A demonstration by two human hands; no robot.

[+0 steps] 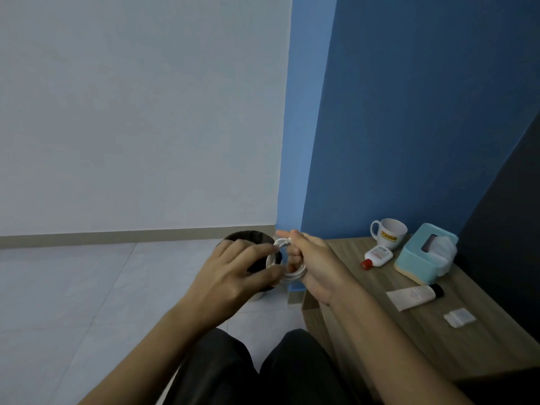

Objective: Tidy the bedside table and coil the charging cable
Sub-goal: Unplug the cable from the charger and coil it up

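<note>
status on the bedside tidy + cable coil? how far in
Done: the white cable is mostly wound into loops. In hand: both the left hand and right hand grip the coil, held over the floor. Left: mug, small bottle, tissue box, tube and crumpled tissue lie scattered on the table.

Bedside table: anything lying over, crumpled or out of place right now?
Yes. The small red-capped bottle lies on its side beside the mug, the white tube lies flat mid-table, and a crumpled white scrap sits near the front.
</note>
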